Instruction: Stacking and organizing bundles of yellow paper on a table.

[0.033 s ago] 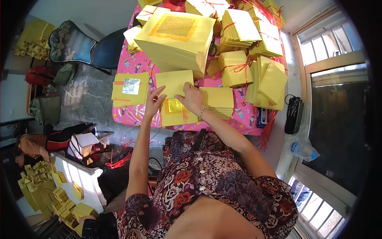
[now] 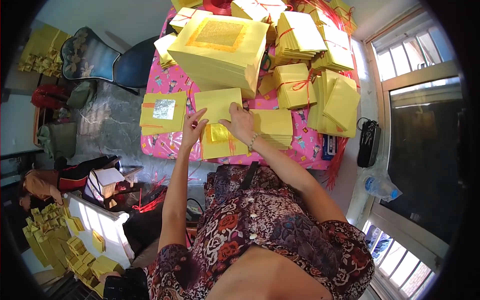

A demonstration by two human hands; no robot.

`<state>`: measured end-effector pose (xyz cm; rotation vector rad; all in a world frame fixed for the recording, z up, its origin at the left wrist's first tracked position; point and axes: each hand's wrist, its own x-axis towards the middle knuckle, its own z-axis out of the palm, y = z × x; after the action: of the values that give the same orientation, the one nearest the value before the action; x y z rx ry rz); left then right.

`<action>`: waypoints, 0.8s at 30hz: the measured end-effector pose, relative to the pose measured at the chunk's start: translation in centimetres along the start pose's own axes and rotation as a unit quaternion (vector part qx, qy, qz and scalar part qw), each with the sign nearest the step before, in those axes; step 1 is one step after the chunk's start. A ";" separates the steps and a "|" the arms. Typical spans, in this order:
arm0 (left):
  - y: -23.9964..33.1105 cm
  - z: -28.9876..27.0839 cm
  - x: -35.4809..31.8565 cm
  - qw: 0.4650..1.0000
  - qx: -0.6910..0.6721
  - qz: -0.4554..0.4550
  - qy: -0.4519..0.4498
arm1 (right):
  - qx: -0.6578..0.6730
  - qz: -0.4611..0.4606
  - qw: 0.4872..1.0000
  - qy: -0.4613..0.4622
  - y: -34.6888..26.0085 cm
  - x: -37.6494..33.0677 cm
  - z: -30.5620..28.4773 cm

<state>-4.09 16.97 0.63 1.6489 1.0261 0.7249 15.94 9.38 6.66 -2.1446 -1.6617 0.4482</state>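
Note:
In front of me on the table, a plain yellow paper sheet lies just beyond a yellow paper with a gold foil square. My left hand is open at the plain sheet's near left corner, thumb and forefinger spread apart. Bent over the sheet's right side, the fingers of my right hand hold it, with the thumb at its near edge. A pile of yellow paper is just right of that hand. To the left lies another yellow paper with a silver foil square.
Behind my hands rises a tall stack of yellow paper. Bundles tied with red string crowd the far right of the pink patterned tablecloth. A chair stands left. A plastic bottle lies by the window; another person is at lower left.

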 end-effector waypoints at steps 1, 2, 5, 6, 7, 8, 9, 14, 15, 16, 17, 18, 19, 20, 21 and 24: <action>0.0 0.1 -0.3 0.999 0.030 0.021 0.023 | -0.015 0.004 1.000 -0.009 -0.1 0.0 0.0; 0.3 0.4 -0.3 0.996 0.058 0.044 0.041 | -0.016 0.011 1.000 -0.004 0.2 0.0 0.1; 0.9 1.0 -0.7 0.992 0.028 0.022 0.125 | -0.048 -0.106 0.991 0.071 0.8 0.1 0.3; 1.0 0.9 -0.6 0.986 0.066 0.007 0.155 | -0.090 -0.151 0.982 0.067 0.7 0.3 0.3; 1.1 1.1 -0.4 0.987 0.065 0.010 0.148 | -0.132 -0.195 0.970 0.062 0.7 0.5 0.3; 2.1 1.2 -0.2 0.985 0.055 -0.038 0.157 | -0.134 -0.189 0.971 0.064 1.1 0.6 0.6; 2.9 1.4 0.0 0.981 0.047 -0.086 0.166 | -0.134 -0.226 0.961 0.088 1.5 0.7 0.8; 1.6 0.6 0.3 0.961 -0.165 -0.151 0.163 | -0.069 -0.257 0.960 0.086 1.3 0.4 0.0; 2.4 0.8 0.3 0.961 -0.165 -0.152 0.159 | -0.033 -0.216 0.965 0.142 1.2 -0.4 -0.7; 3.3 0.8 -0.1 0.947 -0.218 -0.174 0.161 | 0.004 -0.175 0.965 0.196 1.1 -1.1 -1.5; 5.2 1.1 -0.2 0.931 -0.269 -0.193 0.157 | 0.001 -0.168 0.965 0.201 1.4 -1.9 -2.5; 6.7 1.2 -0.7 0.930 -0.287 -0.188 0.134 | 0.052 -0.089 0.969 0.226 1.8 -2.7 -3.2; 7.6 1.6 -0.9 0.930 -0.287 -0.189 0.131 | 0.103 -0.008 0.963 0.250 2.5 -3.3 -3.8; 8.6 2.0 -1.2 0.935 -0.297 -0.170 0.094 | 0.250 0.083 0.946 0.188 3.4 -4.0 -4.4; 8.9 2.4 -1.6 0.937 -0.307 -0.153 0.062 | 0.389 0.168 0.899 0.114 4.6 -4.7 -4.4; 9.3 5.6 -1.9 0.973 -0.210 -0.098 0.009 | 0.398 0.169 0.893 0.124 9.2 -6.6 -4.0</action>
<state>2.34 11.74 7.90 1.1620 0.9540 0.7640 24.05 0.55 5.76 -1.7364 -0.7476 0.7577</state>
